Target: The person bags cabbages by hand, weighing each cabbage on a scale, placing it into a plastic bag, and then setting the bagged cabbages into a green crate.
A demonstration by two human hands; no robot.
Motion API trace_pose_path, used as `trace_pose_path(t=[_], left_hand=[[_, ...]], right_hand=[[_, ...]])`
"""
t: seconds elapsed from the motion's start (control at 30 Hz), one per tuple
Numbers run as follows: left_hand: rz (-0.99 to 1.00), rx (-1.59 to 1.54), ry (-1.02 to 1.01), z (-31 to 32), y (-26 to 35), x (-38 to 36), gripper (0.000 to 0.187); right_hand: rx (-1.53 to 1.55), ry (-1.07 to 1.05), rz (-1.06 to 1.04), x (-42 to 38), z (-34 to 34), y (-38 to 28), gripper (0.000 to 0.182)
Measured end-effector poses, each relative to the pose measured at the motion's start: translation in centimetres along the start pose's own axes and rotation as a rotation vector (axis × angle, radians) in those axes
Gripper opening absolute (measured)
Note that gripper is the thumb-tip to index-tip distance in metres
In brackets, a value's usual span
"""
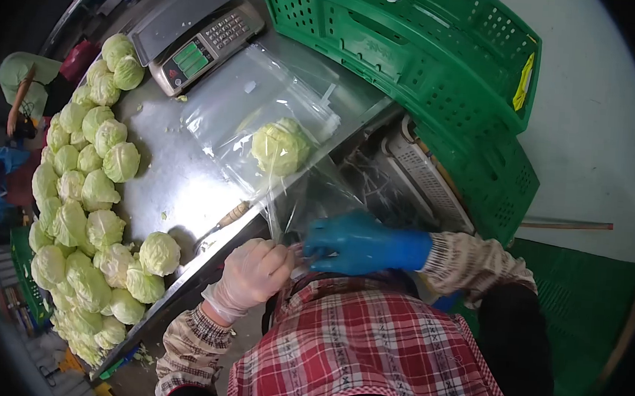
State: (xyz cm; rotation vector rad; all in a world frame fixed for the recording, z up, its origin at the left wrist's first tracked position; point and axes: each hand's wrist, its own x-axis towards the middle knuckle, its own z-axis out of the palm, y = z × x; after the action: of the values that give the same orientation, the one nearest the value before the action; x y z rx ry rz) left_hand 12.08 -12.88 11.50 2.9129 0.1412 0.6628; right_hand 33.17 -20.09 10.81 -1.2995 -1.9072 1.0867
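Cabbage (280, 147), inside clear bag (272, 193), beyond gloved fingers (275, 256)

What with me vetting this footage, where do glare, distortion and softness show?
Head view: glare whitens the metal tabletop and streaks the clear plastic; wide-angle distortion bends the surroundings, corners falling to black; the person far left looks dim and soft.

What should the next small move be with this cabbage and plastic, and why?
I'd probably slide the left hand slightly along the gathered plastic, toward the cabbage. Its fingers are curled at the near end, with the right hand close beside, and a narrow stretch separates them from the cabbage on the metal table.
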Motion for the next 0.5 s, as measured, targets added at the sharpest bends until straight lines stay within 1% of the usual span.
trace_pose_path(t=[0.03, 0.07, 0.13, 0.2, 0.23, 0.27, 0.3, 0.33, 0.37, 0.4, 0.43, 0.47, 0.5], left_hand=[[0.004, 0.005, -0.008, 0.0, 0.0, 0.1, 0.024], [-0.004, 0.004, -0.002, 0.1, 0.1, 0.2, 0.022], [-0.01, 0.004, 0.009, 0.4, 0.3, 0.2, 0.02], [-0.026, -0.064, -0.19, 0.3, 0.5, -0.5, 0.025], [-0.024, -0.061, -0.19, 0.4, 0.6, -0.6, 0.025], [-0.032, -0.051, -0.172, 0.5, 0.8, -0.7, 0.02], [-0.041, -0.041, -0.152, 0.6, 0.9, -0.7, 0.015], [-0.041, -0.036, -0.15, 0.5, 1.0, -0.7, 0.015], [-0.076, -0.008, -0.102, 0.4, 1.0, -0.7, 0.014], [-0.105, 0.018, -0.061, 0.0, 1.0, -0.8, 0.014], [-0.098, 0.02, -0.063, -0.4, 1.0, -1.0, 0.014], [-0.006, 0.023, -0.103, -0.8, 1.2, -1.1, 0.017], [0.083, 0.032, -0.134, -0.9, 1.3, -1.2, 0.02]], right_hand=[[0.05, -0.013, -0.053, 0.8, 0.5, 0.1, 0.023], [0.053, -0.012, -0.058, 1.1, 0.8, 0.3, 0.023], [-0.052, -0.098, -0.188, 1.3, 0.9, 0.7, 0.021], [-0.106, -0.112, -0.174, 1.3, 1.2, 0.5, 0.02], [-0.158, -0.134, -0.16, 1.1, 1.5, 0.4, 0.02], [-0.158, -0.133, -0.162, 0.7, 1.7, 0.2, 0.02], [-0.238, -0.196, -0.229, 0.1, 1.8, 0.1, 0.018], [-0.32, -0.26, -0.298, -0.8, 1.8, 0.0, 0.016], [-0.381, -0.249, -0.417, -3.0, 2.5, 2.0, 0.016], [-0.137, -0.138, -0.296, -6.5, 3.6, 6.7, 0.024], [-0.304, -0.407, 0.039, -8.7, -0.4, 5.6, 0.035], [0.042, -0.468, 0.48, -12.6, -0.3, 9.0, 0.036], [0.334, -0.366, 0.933, -16.3, -0.3, 12.3, 0.037]])
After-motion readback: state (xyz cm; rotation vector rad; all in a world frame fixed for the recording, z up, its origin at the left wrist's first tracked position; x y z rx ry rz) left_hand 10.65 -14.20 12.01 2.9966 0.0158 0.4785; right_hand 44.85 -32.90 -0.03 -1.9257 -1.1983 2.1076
